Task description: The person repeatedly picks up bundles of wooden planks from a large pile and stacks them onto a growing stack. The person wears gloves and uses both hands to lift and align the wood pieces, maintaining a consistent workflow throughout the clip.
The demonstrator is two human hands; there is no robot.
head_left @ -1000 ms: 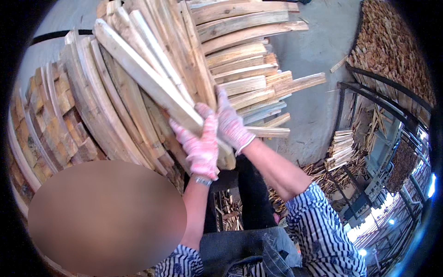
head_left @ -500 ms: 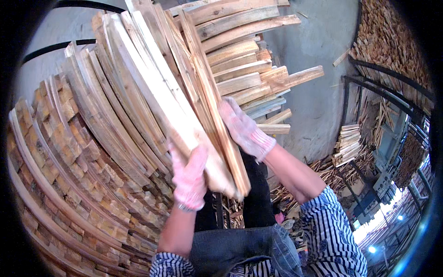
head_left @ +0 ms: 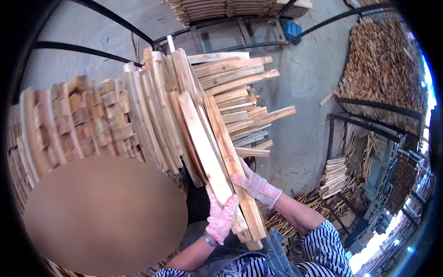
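Note:
Several long wooden strips (head_left: 208, 162), pale to reddish brown, form a bundle in front of me, tilted from upper left to lower right. My left hand (head_left: 222, 217), in a pink-and-white knit glove, grips the near part of the bundle from the left. My right hand (head_left: 257, 185), gloved alike, is closed against its right side, on a strip with brown grain. The bundle's near ends reach past both hands toward my body. Beyond it, the far ends lie over the stacked wood, and some fingers are hidden by the strips.
Stacked boards (head_left: 154, 115) rise left of the bundle, and shorter pieces (head_left: 235, 99) stick out on its right. Black metal bars (head_left: 87, 51) cross the upper left. A large wood pile (head_left: 380, 64) stands far right, a blue box (head_left: 291, 30) at the back. A blurred oval covers the lower left.
The bundle and both hands have come lower and to the right, nearer my body. The view has shifted, so more floor and racks show at the back. Both hands still grip the strips.

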